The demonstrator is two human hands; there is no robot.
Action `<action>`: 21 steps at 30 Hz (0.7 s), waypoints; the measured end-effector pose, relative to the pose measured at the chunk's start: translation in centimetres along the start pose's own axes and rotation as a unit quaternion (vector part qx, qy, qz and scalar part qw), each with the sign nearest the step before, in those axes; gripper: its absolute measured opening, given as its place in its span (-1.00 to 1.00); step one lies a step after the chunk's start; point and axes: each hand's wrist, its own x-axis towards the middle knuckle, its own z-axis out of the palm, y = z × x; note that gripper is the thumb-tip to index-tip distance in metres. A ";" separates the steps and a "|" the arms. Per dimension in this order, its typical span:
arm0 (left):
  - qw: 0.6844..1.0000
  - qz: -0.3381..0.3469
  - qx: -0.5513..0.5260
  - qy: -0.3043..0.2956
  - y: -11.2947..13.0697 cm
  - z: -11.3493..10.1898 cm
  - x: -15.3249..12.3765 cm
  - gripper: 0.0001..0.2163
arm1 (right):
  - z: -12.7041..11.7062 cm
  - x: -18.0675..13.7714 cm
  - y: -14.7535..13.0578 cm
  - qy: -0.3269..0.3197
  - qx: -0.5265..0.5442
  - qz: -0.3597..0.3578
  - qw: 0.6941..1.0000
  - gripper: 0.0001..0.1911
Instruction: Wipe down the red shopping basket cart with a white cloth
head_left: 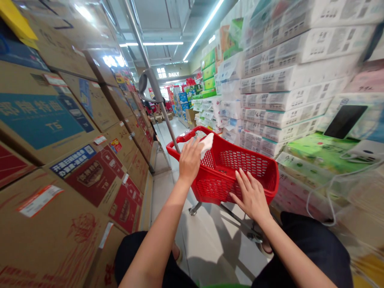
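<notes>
In front of me stands a small red plastic shopping cart with perforated walls, and I see no goods in its basket. My left hand is at the basket's left end, beside the red handle. A crumpled white tissue sticks out from its fingers; whether it is paper or cloth I cannot tell. My right hand lies at the near side of the basket, fingers spread and nothing in them. Its fingertips reach the near rim.
Stacked cardboard cartons wall the left side. White packaged paper bundles rise on the right. A black phone and a white device with a cable rest on green packs. A grey metal pole stands left of the cart.
</notes>
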 end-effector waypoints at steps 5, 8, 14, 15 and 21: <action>0.973 0.123 0.000 -0.197 4.2 2.9 -5.4 -0.63 | -0.2 -0.1 -0.1 0.005 0.008 -0.005 1.000 -0.11; 0.972 0.109 -0.023 -0.205 5.5 3.8 -7.0 -0.54 | -0.4 -0.2 -0.1 0.000 0.008 -0.011 1.000 -0.11; 0.965 0.160 -0.033 -0.203 6.5 4.8 -5.6 -0.55 | -0.3 -0.3 0.0 0.001 0.006 -0.005 1.000 -0.11; 0.960 0.180 -0.029 -0.212 6.7 5.2 -5.6 -0.53 | -0.3 -0.3 0.0 0.000 0.005 -0.007 1.000 -0.11; 0.958 0.179 0.002 -0.224 4.7 6.3 -6.3 -0.47 | -0.3 -0.4 0.6 -0.007 -0.011 -0.022 1.000 -0.12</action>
